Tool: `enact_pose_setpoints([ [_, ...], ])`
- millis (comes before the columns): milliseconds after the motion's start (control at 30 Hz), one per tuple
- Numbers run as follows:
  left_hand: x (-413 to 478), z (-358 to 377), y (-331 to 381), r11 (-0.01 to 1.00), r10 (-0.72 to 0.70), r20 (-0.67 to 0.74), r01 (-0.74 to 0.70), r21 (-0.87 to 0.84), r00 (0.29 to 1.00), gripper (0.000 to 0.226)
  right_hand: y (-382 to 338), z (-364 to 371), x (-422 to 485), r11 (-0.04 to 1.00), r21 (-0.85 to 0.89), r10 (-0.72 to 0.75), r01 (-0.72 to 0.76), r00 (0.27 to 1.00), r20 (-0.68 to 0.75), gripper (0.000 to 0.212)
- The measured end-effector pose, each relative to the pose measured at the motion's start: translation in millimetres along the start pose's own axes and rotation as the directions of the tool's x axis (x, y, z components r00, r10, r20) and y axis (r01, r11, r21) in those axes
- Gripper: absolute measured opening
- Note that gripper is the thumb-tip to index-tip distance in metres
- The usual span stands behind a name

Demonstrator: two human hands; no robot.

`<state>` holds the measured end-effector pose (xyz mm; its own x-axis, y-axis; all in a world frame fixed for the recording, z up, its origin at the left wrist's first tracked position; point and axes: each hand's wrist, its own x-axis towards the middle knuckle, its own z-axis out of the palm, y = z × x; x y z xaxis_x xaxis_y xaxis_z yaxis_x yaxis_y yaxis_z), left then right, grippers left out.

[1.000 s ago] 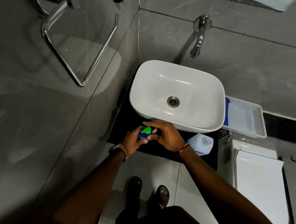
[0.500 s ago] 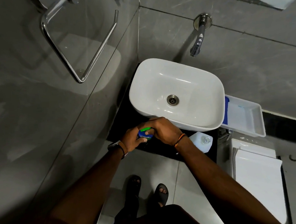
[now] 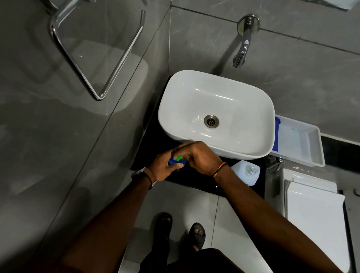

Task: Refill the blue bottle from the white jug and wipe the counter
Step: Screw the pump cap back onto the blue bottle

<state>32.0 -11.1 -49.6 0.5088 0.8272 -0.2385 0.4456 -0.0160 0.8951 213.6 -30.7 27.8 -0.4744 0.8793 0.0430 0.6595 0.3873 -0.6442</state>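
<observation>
The blue bottle [image 3: 175,161] with a green top stands on the black counter [image 3: 154,146], in front of the white basin. My left hand [image 3: 163,169] wraps around the bottle's body. My right hand [image 3: 199,156] closes over its green top from above, hiding most of it. The white jug [image 3: 247,172] stands to the right on the same counter, partly behind my right wrist, with its small cap showing.
A white basin [image 3: 215,115] fills the counter behind the bottle, under a wall tap [image 3: 242,50]. A white tray [image 3: 301,141] holding something blue sits to the right, with a toilet [image 3: 314,212] below it. A chrome towel ring [image 3: 98,57] hangs on the left wall.
My right hand has slid further over the bottle's green top, which now shows less. Both hands stay at the bottle, and the jug has not moved.
</observation>
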Motion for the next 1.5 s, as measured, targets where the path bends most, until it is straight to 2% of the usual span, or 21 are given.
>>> enact_pose_setpoints([
  [267,0.2,-3.0,2.4,1.0,-0.001,0.014,0.001,0.028,1.0,0.046,-0.9,-11.9,4.3,1.0,-0.004,0.001,-0.001,0.995,0.099,0.036],
  [400,0.4,-3.6,3.8,1.0,-0.015,0.005,0.014,0.009,1.0,0.048,3.2,-9.9,5.4,1.0,0.016,0.016,-0.017,0.996,0.091,0.044],
  [600,-10.2,1.2,-7.5,0.999,-0.022,-0.117,0.019,-0.031,0.993,0.052,2.8,0.8,7.9,0.999,0.006,0.051,-0.051,0.999,-0.003,0.05],
  [733,-15.0,-0.8,-16.5,0.993,-0.091,-0.22,0.073,-0.088,0.971,0.048,-3.8,7.6,18.2,0.999,0.006,0.035,-0.035,0.999,-0.027,0.048],
  [967,-23.7,-15.8,-30.0,0.968,-0.225,-0.413,0.154,-0.199,0.882,0.047,-24.7,21.3,56.4,0.998,-0.052,0.024,-0.025,0.999,-0.027,0.041],
  [1100,-26.8,-22.4,-35.6,0.935,-0.308,-0.461,0.175,-0.308,0.832,0.049,-39.0,25.0,79.1,0.995,-0.101,-0.012,0.013,1.0,0.013,0.042],
  [1200,-26.6,-23.3,-38.3,0.929,-0.329,-0.532,0.164,-0.333,0.781,0.043,-43.7,27.7,91.4,0.994,-0.107,-0.01,0.014,0.999,0.037,0.046],
  [1300,-24.8,-21.3,-40.0,0.935,-0.323,-0.586,0.153,-0.32,0.743,0.041,-42.9,28.9,99.2,0.994,-0.106,-0.016,0.021,0.999,0.041,0.041],
  [1500,-19.9,-19.0,-41.7,0.949,-0.299,-0.628,0.156,-0.274,0.718,0.039,-37.7,27.9,109.1,0.991,-0.12,-0.054,0.058,0.998,0.039,0.041],
])
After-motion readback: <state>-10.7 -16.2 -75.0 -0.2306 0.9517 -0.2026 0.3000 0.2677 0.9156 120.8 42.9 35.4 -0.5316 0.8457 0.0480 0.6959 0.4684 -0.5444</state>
